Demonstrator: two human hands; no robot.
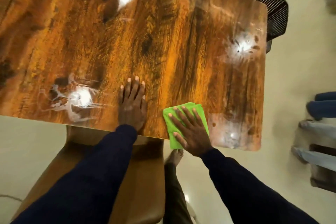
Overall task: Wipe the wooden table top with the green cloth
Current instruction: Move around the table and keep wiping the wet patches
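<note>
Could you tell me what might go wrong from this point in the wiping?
The green cloth overhangs the near edge of the wooden table top under the flat right hand, so it could slide off. The left hand rests on the surface and may leave prints. Wet streaks far left could be missed.

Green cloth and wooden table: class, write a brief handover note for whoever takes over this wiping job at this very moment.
Left hand: flat on the wooden table top near its near edge, holding nothing.
Right hand: fingers spread, pressing the green cloth flat at the near edge; a corner of the cloth hangs over it.
Done: cannot tell how much; wet-looking streaks show at the near left, far middle and right end.
Left: wipe those streaked patches and the rest of the top.
</note>
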